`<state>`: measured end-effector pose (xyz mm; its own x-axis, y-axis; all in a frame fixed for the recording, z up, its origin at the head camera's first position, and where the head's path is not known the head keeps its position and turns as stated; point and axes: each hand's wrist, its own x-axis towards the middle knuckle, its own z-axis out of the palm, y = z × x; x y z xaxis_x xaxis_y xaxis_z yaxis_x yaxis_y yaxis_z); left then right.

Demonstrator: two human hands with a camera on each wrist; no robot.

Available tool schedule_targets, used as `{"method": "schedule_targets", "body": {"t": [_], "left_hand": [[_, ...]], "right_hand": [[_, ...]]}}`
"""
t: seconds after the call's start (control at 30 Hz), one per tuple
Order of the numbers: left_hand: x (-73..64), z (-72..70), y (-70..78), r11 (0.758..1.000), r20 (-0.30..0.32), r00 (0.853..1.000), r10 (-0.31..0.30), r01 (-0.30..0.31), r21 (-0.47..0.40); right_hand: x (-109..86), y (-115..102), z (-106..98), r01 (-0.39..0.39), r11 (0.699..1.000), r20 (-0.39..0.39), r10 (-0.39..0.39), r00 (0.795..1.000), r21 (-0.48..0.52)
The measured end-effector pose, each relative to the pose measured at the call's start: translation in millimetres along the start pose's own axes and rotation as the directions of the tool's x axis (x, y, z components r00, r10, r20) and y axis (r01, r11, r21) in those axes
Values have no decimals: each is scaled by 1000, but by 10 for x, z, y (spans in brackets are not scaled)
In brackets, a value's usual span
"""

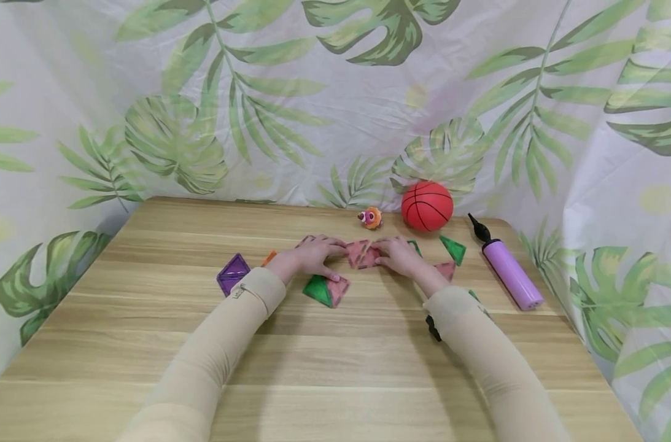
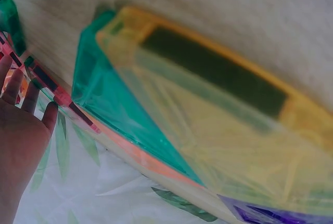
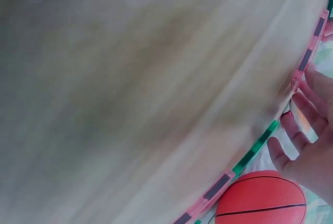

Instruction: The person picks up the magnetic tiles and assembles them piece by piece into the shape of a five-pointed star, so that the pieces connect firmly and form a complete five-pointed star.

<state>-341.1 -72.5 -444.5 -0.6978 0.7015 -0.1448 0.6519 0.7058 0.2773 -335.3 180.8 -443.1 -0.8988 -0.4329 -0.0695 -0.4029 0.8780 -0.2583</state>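
Two pink triangular magnetic tiles [image 1: 355,250] lie side by side on the table, their slanted edges facing each other. My left hand [image 1: 312,255] reaches them from the left with fairly straight fingers, fingertips at the left tile's edge. Its thumb is spread over a green triangle tile [image 1: 317,290] and a pink triangle tile [image 1: 337,290] lying together. From the other side my right hand [image 1: 399,255] pinches the right pink tile between thumb and fingers. In the right wrist view, the fingertips meet the pink tile edge [image 3: 308,56].
Purple tiles [image 1: 232,274] and an orange tile [image 1: 269,258] lie left; a yellow tile [image 2: 223,115] is close to the left wrist. At right are a green triangle [image 1: 453,249], a pink tile [image 1: 446,270] and a purple pump [image 1: 512,273]. Behind stand a red ball [image 1: 426,206] and a small toy [image 1: 371,218].
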Motion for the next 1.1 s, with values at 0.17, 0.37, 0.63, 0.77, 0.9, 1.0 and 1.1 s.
{"method": "schedule_targets", "body": {"t": [0.17,0.37,0.63,0.77,0.9,1.0,1.1], "left_hand": [[5,-1,9,1000,4,1000,-7,7,2],[0,-7,14,1000,5,1000,-12,12,-4],[-5,-9,13,1000,8,1000,-13,13,-8],[-10,-7,10,1000,7,1000,-15,15,-11],[-8,2,7,1000,14,1000,-17,17,-9],[-6,1,7,1000,14,1000,-18,18,-9],[-3,-10,12,1000,10,1000,-13,13,-13]], "right_hand": [[63,4,21,32,999,4,-32,999,-2],[37,38,-9,49,998,-14,-49,999,25],[-107,268,-144,52,996,-76,-47,996,71],[-180,422,-204,-1,998,-47,4,999,62],[-224,558,-226,-48,997,-23,49,999,56],[-240,643,-226,-73,997,-26,74,997,35],[-258,706,-233,-83,997,-43,83,996,-4]]}}
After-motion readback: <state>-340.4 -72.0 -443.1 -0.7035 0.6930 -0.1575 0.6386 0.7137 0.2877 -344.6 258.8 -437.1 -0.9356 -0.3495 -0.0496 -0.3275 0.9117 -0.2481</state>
